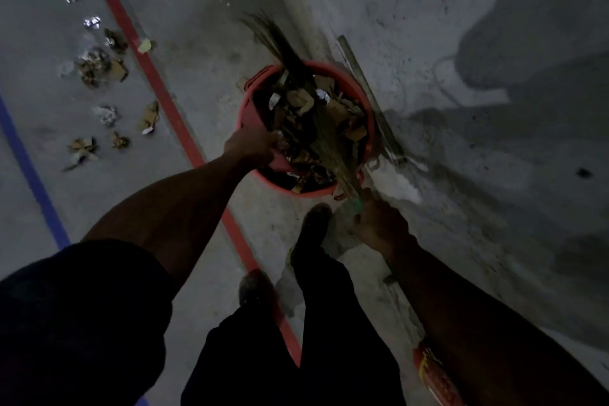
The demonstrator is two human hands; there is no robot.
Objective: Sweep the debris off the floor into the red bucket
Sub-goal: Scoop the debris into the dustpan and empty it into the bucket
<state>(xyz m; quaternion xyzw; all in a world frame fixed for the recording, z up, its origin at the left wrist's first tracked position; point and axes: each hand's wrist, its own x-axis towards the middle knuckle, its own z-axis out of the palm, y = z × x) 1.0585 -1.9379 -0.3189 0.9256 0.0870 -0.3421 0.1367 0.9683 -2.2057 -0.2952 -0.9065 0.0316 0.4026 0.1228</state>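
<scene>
— Where is the bucket now, and what do your hands do?

— The red bucket [362,99] stands on the floor in front of my feet, near the grey wall on the right. It is already quite full of cardboard pieces. My left hand [252,143] holds something red at the near-left rim; I think it is a dustpan, but it is too dark to be sure. My right hand [379,224] grips the handle of the broom [324,138], which lies across the bucket with its bristles pointing far.

— So which step is this?

— I judge I am emptying one load into the bucket.

— And after?

— More debris [99,69] lies far to the left, beyond the red line [171,109]. I must go there and sweep it together.
</scene>
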